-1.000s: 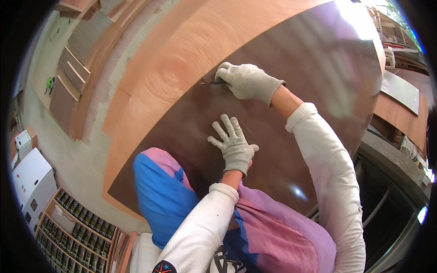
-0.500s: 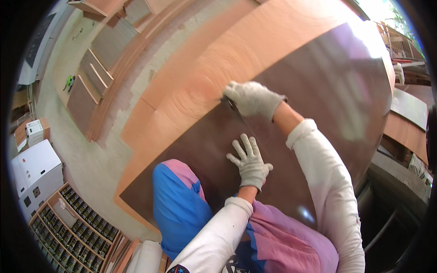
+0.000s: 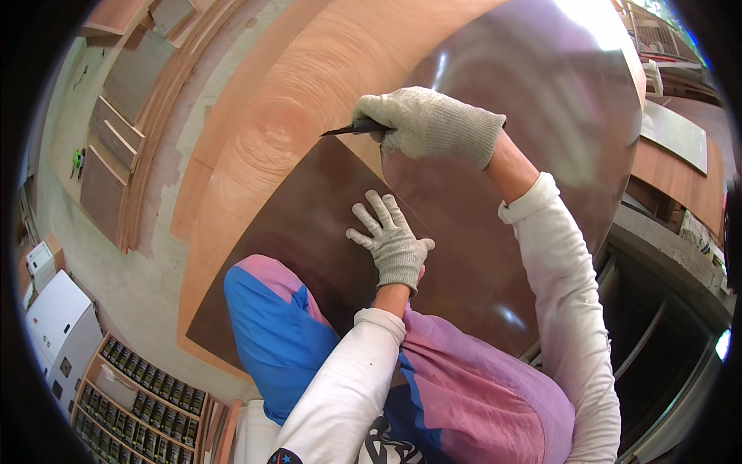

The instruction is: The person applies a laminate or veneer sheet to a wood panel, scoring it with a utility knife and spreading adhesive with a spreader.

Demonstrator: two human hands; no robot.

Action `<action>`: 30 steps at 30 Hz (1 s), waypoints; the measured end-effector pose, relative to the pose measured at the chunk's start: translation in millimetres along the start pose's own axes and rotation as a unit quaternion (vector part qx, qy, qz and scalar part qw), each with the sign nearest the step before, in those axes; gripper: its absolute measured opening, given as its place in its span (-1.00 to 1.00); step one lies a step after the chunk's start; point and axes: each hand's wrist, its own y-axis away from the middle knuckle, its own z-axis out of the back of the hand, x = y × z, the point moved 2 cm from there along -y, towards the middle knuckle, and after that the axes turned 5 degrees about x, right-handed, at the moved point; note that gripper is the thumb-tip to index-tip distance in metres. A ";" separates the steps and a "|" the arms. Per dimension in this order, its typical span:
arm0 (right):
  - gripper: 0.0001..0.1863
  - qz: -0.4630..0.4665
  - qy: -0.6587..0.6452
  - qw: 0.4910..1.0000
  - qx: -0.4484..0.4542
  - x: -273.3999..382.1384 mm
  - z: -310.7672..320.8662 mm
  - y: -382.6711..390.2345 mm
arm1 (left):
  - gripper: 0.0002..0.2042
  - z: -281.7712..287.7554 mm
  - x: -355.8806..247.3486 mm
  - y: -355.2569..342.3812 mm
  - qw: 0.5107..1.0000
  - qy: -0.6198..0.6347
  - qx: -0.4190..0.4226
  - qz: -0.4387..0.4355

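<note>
Workshop floor (image 3: pixel 147 290), pale, runs along the left side; white cabinet (image 3: pixel 60 313) stands low at far left, small green tool (image 3: pixel 77 162) lies above it, next to stacked boards (image 3: pixel 104 185). Below these, lower left, rack (image 3: pixel 143 387) with rows of small dark items, slightly bent by the lens. Next to the right, big light wood panel (image 3: pixel 278 116) with swirling grain, spreading up past the top edge. On it lies the dark brown sheet (image 3: pixel 286 220), glossy, covering the middle of the view and reaching well to the right. Person's trousers (image 3: pixel 270 332), blue and pink, are bent at the knee over its near side. Black cutter (image 3: pixel 359 127) is at the sheet's upper edge, blade pointing left, tip over the corner of the sheet's left part; cannot tell if it touches. Just right of that corner the sheet is split, wood showing in the gap, and a thin line (image 3: pixel 413 213) runs on down to the right. Left hand (image 3: pixel 390 240), gloved, lies flat on the sheet, fingers spread, grasping nothing, thumb near the line. Right hand (image 3: pixel 433 124), also gloved, is clenched around the cutter, above the sheet. Far right: concrete ledge (image 3: pixel 665 251), with more boards (image 3: pixel 680 178) above it.
</note>
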 end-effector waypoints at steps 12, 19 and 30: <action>-0.49 -0.171 -0.222 0.948 -0.153 -33.7 -118.7 86.9 | 0.29 0.2 -2.8 1.7 0.999 -0.043 0.005 0.002; -0.39 -0.233 -0.109 0.959 -0.123 -17.3 -195.6 115.3 | 0.10 -19.3 4.5 -6.4 0.996 -0.075 -0.050 0.004; -0.38 -0.225 -0.062 0.968 -0.093 -30.4 -207.8 108.8 | -0.02 -24.5 6.2 -9.7 0.997 -0.028 -0.065 -0.009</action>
